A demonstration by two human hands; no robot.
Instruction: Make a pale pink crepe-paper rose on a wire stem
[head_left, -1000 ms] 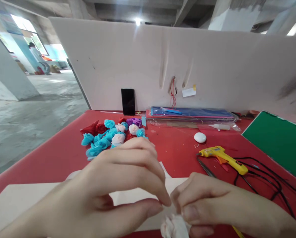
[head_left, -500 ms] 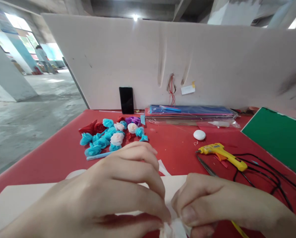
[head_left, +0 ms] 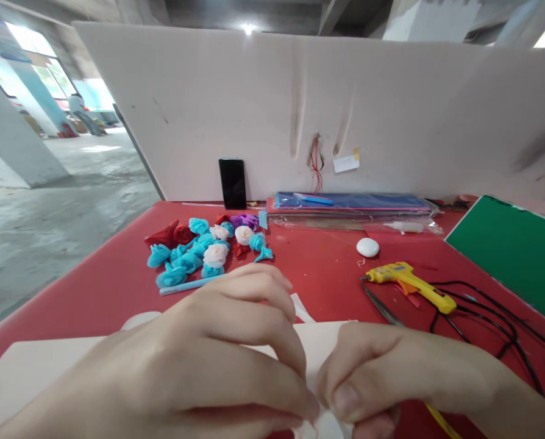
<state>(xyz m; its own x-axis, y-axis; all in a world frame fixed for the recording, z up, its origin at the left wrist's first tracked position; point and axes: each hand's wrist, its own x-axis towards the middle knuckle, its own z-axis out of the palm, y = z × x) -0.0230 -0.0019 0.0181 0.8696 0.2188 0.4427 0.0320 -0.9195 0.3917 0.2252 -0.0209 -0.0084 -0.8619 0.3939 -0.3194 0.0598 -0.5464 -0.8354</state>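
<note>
1. Head view, the hands: the left hand (head_left: 199,366) and the right hand (head_left: 391,372) meet fingertip to fingertip at the bottom edge of the picture. Both are closed in a pinch on a small white paper piece (head_left: 325,425).
2. Head view, the relation that matters: the white paper piece sits exactly between the two pinches. It is to the right of the left hand's fingertips and to the left of the right hand's thumb, touching both, so neither hand is nearer. Only a sliver shows below the fingers and the frame cuts it off, so its long axis cannot be told.
3. Head view, under the hands: a pale sheet (head_left: 35,372) lies on the red table (head_left: 327,274), and both hands hover over its near edge.
4. Head view, farther off: a pile of paper flowers (head_left: 203,247) in blue, white, red and purple lies beyond the left hand, well apart from it. A yellow glue gun (head_left: 409,283) with a black cable (head_left: 492,323) lies beyond the right hand, nearer to that hand than the flowers are.
</note>
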